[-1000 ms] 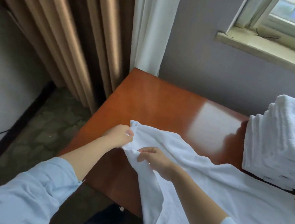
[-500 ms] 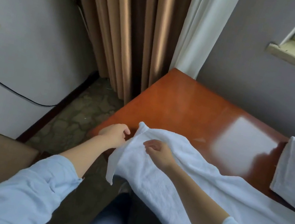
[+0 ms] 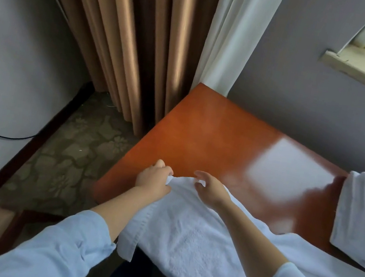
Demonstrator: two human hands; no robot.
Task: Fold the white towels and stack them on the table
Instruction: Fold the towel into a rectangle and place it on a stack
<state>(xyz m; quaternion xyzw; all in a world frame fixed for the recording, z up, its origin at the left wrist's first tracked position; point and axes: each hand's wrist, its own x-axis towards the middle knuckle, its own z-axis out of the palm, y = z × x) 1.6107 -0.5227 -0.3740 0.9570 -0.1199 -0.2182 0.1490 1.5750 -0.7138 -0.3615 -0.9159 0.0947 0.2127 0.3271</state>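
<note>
Centrally, the unfolded white towel lies on the wooden table. Its long axis runs diagonally, from its far-left end at the table's left edge down towards the near right, where it passes out of frame. Both hands sit at that far-left end, so nearly all the cloth lies behind and to the right of them, along the forearms.

Left hand: fingers curled round the towel's end corner, gripping it right at the table's left edge.

Right hand: just to the right of the left, resting on top of the cloth. Its fingers are loosely spread over the far edge, and it cannot be told whether finger and thumb actually pinch that edge.

A hemmed flap of the towel hangs off the near-left side of the table, below the left forearm.

The stack of folded towels stands at the right of the table, well apart from the hands, with bare tabletop between.

Judgement: the hands hold one short end. The coming fold therefore probably carries this end rightwards along the long axis, with the right hand nearer the stack.
</note>
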